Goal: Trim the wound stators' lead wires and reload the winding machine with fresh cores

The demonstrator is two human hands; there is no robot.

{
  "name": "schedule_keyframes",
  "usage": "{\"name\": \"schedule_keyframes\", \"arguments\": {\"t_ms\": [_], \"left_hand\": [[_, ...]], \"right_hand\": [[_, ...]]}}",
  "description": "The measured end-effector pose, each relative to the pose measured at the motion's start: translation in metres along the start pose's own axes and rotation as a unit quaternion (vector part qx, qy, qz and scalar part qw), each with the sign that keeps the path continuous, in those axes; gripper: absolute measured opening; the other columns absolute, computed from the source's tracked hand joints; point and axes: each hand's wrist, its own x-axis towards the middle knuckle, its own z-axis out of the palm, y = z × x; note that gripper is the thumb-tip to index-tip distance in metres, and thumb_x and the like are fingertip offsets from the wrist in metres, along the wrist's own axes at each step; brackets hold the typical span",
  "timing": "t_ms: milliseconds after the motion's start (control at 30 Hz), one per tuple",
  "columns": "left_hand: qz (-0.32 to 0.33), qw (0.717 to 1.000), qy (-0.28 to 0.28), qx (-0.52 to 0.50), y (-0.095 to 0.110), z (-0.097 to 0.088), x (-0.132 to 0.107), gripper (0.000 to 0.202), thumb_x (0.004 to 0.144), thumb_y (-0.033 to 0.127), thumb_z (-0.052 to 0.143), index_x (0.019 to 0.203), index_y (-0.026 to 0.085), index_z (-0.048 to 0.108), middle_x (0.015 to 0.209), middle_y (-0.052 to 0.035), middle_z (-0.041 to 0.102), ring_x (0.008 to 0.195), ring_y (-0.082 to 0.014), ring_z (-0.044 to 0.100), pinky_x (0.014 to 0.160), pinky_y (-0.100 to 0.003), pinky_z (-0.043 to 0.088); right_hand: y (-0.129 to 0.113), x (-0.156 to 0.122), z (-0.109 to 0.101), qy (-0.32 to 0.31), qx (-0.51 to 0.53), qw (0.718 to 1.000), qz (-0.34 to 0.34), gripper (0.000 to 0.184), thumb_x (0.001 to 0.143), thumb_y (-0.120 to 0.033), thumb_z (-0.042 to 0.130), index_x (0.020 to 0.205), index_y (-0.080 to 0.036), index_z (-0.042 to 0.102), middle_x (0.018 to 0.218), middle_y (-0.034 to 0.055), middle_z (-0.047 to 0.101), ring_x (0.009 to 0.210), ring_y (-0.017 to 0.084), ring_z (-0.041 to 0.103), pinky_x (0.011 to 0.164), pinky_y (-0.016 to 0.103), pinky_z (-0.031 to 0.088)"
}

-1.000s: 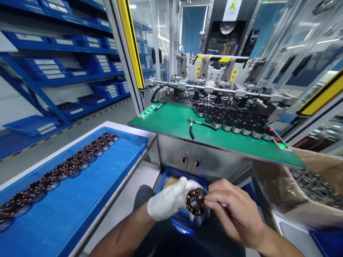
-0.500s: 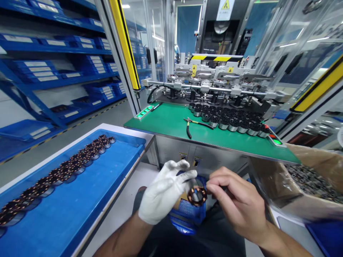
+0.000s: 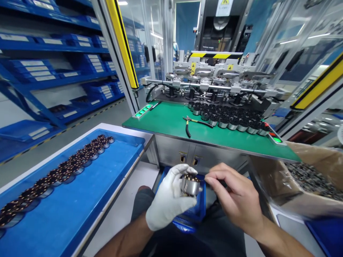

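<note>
In my white-gloved left hand (image 3: 168, 198) is a motor stator (image 3: 190, 185), a short steel cylinder with copper windings on its upper end. The gloved fingers and thumb wrap around its left side, and its steel side faces me. My bare right hand (image 3: 233, 196) is just to the right of the stator, thumb and index finger pinched together. Whatever lies between those fingertips, perhaps a thin wire end, is too small to make out. Below both hands, between the knees, a blue bin (image 3: 199, 210) is partly hidden.
To the left, a blue tray (image 3: 107, 167) carries rows of copper-wound stators (image 3: 72, 166). Cutting pliers (image 3: 189, 126) and many black-topped stators (image 3: 227, 116) lie on the green worktop (image 3: 160, 119), before a winding machine (image 3: 209, 75). A cardboard box (image 3: 270, 171) of metal parts stands right.
My left hand has turned the stator from its copper end facing me to standing upright, and the gloved fingers have closed around it. The right hand stays pinched, shifted slightly left.
</note>
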Motion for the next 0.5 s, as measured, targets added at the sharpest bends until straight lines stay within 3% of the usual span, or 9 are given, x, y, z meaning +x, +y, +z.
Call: {"name": "schedule_keyframes", "arguments": {"t_ms": [67,133,267,400,500], "left_hand": [[0.048,0.991,-0.019,0.126,0.005,-0.002,-0.003,0.058,0.058,0.011,0.085,0.108,0.023,0.060,0.123,-0.0075,0.061,0.106,-0.0218,0.064,0.090,-0.031,0.052],[0.072,0.957,-0.078,0.268,0.014,-0.003,-0.004,0.051,0.056,0.012,0.086,0.102,0.022,0.065,0.128,-0.0088,0.059,0.115,-0.0261,0.059,0.098,-0.035,0.048],[0.084,0.895,-0.162,0.407,0.037,0.000,-0.003,0.039,0.060,0.015,0.085,0.095,0.022,0.069,0.117,-0.0053,0.066,0.105,-0.0233,0.063,0.095,-0.032,0.048],[0.104,0.889,-0.130,0.426,0.041,0.001,-0.005,0.021,0.066,0.025,0.084,0.081,0.021,0.069,0.100,-0.0022,0.071,0.089,-0.0190,0.067,0.083,-0.027,0.052],[0.177,0.913,-0.050,0.364,0.029,-0.007,-0.008,0.038,0.068,0.030,0.084,0.101,0.025,0.066,0.104,-0.0023,0.069,0.092,-0.0178,0.068,0.083,-0.025,0.054]], "right_hand": [[0.001,0.001,0.001,-0.015,0.035,0.999,0.012,0.014,0.089,-0.008,0.059,0.078,-0.016,0.061,0.070,0.0010,0.062,0.063,0.010,0.059,0.058,0.022,0.049],[0.001,0.003,0.000,-0.034,0.062,0.997,0.012,0.014,0.089,-0.009,0.058,0.077,-0.016,0.061,0.070,0.0006,0.061,0.062,0.010,0.058,0.057,0.022,0.049],[0.001,0.009,-0.001,-0.053,0.077,0.996,-0.003,0.014,0.089,-0.010,0.059,0.076,-0.016,0.061,0.070,0.0007,0.061,0.061,0.010,0.057,0.056,0.021,0.048],[0.001,0.008,0.001,-0.054,0.097,0.993,-0.033,0.012,0.088,-0.006,0.059,0.079,-0.015,0.062,0.071,0.0018,0.062,0.064,0.010,0.058,0.058,0.022,0.049],[-0.001,0.001,0.004,-0.059,0.104,0.992,-0.039,0.012,0.087,-0.005,0.059,0.082,-0.016,0.062,0.071,0.0019,0.061,0.065,0.011,0.058,0.059,0.024,0.048]]}}
